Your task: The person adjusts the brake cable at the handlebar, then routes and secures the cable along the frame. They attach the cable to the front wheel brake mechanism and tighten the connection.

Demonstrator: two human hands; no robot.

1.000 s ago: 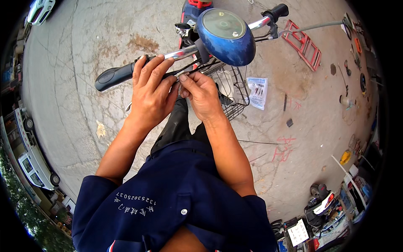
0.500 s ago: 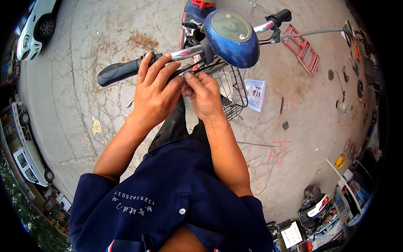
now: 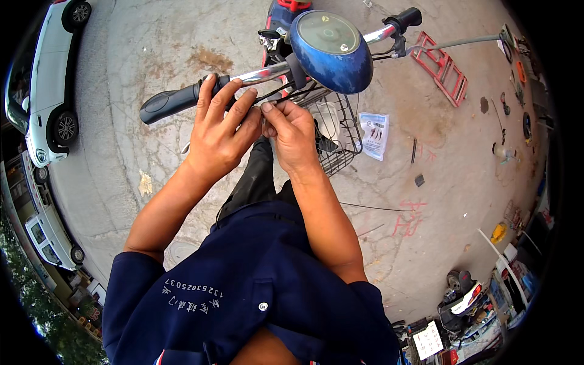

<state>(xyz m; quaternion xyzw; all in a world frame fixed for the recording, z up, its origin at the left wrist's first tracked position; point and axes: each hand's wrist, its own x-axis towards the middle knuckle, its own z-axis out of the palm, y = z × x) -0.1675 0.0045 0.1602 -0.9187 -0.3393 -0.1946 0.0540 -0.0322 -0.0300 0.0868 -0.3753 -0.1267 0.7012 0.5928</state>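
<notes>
My left hand [image 3: 222, 131] reaches over the handlebar [image 3: 261, 74] beside its black left grip [image 3: 170, 102]. Its fingers lie at the bar, and its thumb side is closed in toward the other hand. My right hand [image 3: 291, 131] is closed in a pinch, thumb against fingers, just below the bar. The fingertips of both hands meet near thin black cables [image 3: 281, 92]. Whatever small part is between them is hidden. A scuffed blue headlight housing [image 3: 337, 64] with a round clear-topped dial sits at the handlebar's middle, right of my hands.
Below the housing hangs a black wire basket [image 3: 344, 131]. On the concrete lie a clear printed packet [image 3: 373, 137] and a red metal frame [image 3: 443, 70]. A white car [image 3: 52, 79] is at the left, with a parked scooter [image 3: 462, 301] at lower right.
The white car has come further into view at the left, moving down the picture. My hands stay together at nearly the same place, with only slight finger shifts.
</notes>
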